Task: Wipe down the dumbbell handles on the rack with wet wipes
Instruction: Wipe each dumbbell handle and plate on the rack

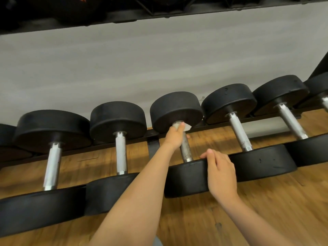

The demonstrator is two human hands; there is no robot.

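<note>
So the person's on the middle dumbbell (175, 108) of the row, which sits on the rack (153, 145) with its handle (186, 148) pointing away from them. The left hand (174, 137) is wrapped round the far end of that handle, right up against the far head, with the wet wipe (177, 125) bunched under the fingers and a bit of white poking out. The right hand (221, 173) lies flat-ish over the near head (186, 176), fingers fairly straight, bracing rather than gripping. Honestly that looks like the smart way to do it: these things look properly heavy and the round heads could roll in the cradle, so I'd pin the head and leave it racked. The handle looks like bare metal, dull and a bit grubby next to its shinier neighbour (121, 153), so probably worth a firm squeeze along its length. The wipe's soft and flimsy and could tear, so I'd keep it wadded in the palm.
</note>
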